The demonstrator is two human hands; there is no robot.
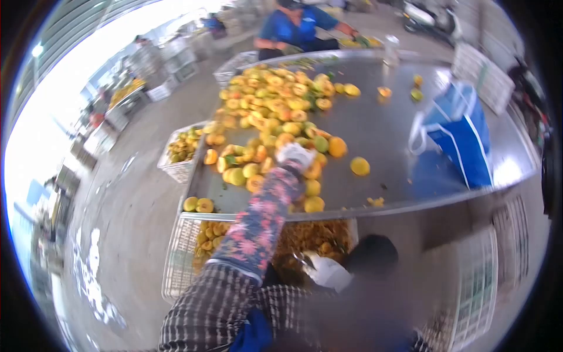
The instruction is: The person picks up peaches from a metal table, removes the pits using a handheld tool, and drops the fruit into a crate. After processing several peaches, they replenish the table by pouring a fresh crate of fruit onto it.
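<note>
My left hand (296, 155), in a white glove with a floral sleeve, reaches into a pile of yellow peaches (272, 100) on the metal table. Its fingers rest against the fruit beside an orange-tinged peach (285, 139); their grip is blurred. Lower down, my gloved right hand (329, 274) is closed on a small metal tool (303, 259), too blurred to name exactly. This tool is above a crate (176, 258) holding peaches and brownish scraps. Some peaches in the pile are halved, showing orange flesh. A single peach (359, 166) lies right of my left hand.
A blue-and-white bag (460, 138) stands at the table's right, near a clear cup (391, 50). Across the metal table (375, 129) sits a person in blue (302, 29). A fruit crate (182, 154) stands left; another crate (475, 287) is lower right. A blurred patch covers the bottom.
</note>
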